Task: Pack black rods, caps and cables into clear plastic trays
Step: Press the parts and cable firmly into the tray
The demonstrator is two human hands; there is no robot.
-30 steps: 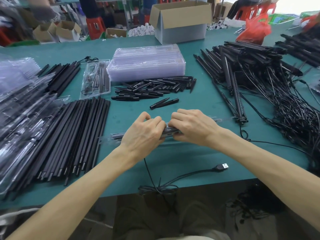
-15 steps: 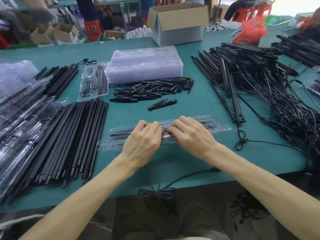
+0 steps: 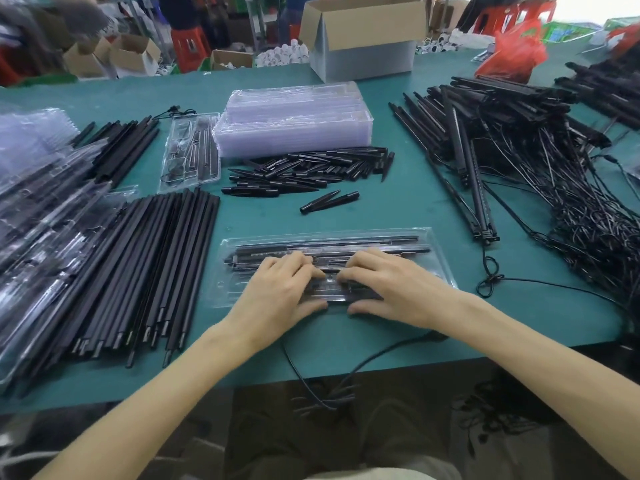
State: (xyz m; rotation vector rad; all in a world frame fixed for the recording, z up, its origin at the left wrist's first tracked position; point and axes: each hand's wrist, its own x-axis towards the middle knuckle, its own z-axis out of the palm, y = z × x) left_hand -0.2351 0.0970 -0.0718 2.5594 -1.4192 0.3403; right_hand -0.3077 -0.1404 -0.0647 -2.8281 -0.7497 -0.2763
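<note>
Nearest to us, on the near side of the clear tray (image 3: 437, 268), one black cable (image 3: 367, 362) comes out from under the right wrist and hangs over the edge of the table (image 3: 398, 209). Our two hands sit side by side on that tray, close but apart: the left hand (image 3: 277, 292) left of its middle, the right hand (image 3: 391, 289) right of its middle. Both grip it, bent fingers pressing down on top and thumbs against the near rim. This one tray lies flat on the table, long side across us. We count at least three long black rods inside it; our hands hide the rest.

Left of the tray lies a wide pile of loose rods (image 3: 149, 271), too many to count, and further left a heap of filled trays (image 3: 38, 216). Right of the tray spreads a tangle of rods with cables (image 3: 519, 161).

Just beyond the tray two loose caps (image 3: 329, 201) lie touching. Beyond them is the cap pile (image 3: 311, 171), uncountable, with a single packed tray (image 3: 190, 150) and a smaller rod bundle (image 3: 121, 147) to its left. Further beyond the tray stands one stack of empty trays (image 3: 294, 123). Farthest from the tray are one open cardboard box (image 3: 363, 39) and, to the right, one red bag (image 3: 516, 57).
</note>
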